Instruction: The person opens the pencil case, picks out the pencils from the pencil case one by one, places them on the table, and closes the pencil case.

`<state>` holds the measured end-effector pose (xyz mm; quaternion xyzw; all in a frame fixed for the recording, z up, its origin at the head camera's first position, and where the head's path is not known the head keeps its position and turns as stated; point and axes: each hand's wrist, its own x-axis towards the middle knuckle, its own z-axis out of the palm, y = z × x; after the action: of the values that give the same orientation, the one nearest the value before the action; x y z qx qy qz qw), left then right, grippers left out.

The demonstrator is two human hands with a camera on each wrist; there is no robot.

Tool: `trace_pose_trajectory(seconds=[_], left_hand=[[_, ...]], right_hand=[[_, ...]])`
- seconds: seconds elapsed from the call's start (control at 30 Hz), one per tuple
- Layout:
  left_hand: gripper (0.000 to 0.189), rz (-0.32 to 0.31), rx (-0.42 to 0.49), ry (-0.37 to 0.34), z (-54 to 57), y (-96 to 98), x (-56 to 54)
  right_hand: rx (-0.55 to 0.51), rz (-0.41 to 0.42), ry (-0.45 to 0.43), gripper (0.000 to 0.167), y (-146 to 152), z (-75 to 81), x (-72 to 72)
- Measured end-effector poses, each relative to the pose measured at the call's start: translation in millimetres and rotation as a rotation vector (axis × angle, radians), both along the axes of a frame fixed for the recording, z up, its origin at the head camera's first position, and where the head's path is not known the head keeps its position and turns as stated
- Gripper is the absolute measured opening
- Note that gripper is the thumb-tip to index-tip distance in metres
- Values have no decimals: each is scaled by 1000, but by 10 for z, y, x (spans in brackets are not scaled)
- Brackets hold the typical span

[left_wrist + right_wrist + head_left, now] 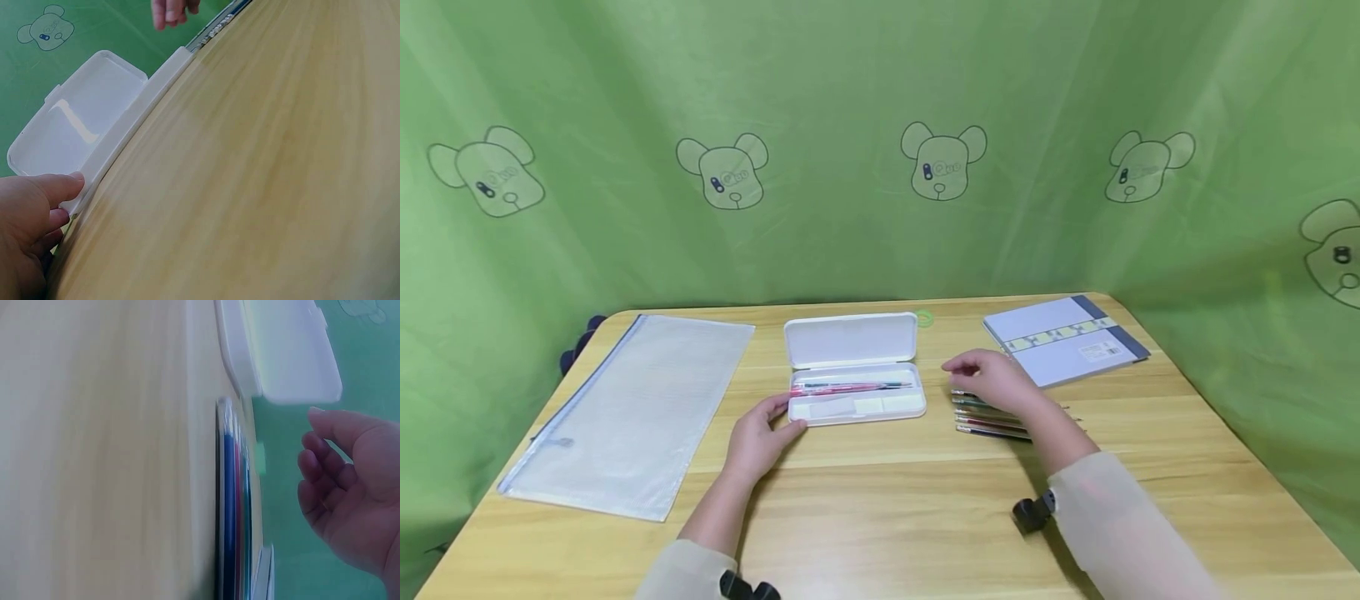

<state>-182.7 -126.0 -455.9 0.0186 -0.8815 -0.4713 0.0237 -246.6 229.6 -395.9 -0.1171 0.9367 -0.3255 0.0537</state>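
Note:
A white pencil case [856,407] stands open on the table, its lid [852,342] tilted back. Inside lie a few pencils [850,388], one of them pink-red, and white pieces in the front compartment. My left hand [756,442] holds the case's left end, and in the left wrist view the thumb [61,187] lies along its edge. To the right of the case, my right hand [996,382] hovers over a row of several pencils [992,431]. Its fingers [319,464] are loosely bent with nothing between them. The hand and forearm hide part of the row.
A translucent zip pouch [632,417] with a blue edge lies flat at the left. Behind the right hand is a pale notebook [1060,337] with a dark spine and a patterned band. A small green ring [924,318] lies near the back edge, before a green curtain [850,233].

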Motion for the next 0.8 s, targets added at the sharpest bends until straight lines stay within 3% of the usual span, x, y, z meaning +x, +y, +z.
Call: trace_pose_trajectory(seconds=[0.33, 0.63, 0.8], left_hand=[[54, 2, 2, 3, 9, 7, 8], [54, 8, 9, 6, -7, -1, -4], [53, 11, 9, 10, -6, 0, -3]], right_hand=[[-53, 50, -50, 26, -512, -6, -181], [21, 63, -98, 22, -761, -123, -315], [89, 112, -87, 21, -822, -131, -338]])
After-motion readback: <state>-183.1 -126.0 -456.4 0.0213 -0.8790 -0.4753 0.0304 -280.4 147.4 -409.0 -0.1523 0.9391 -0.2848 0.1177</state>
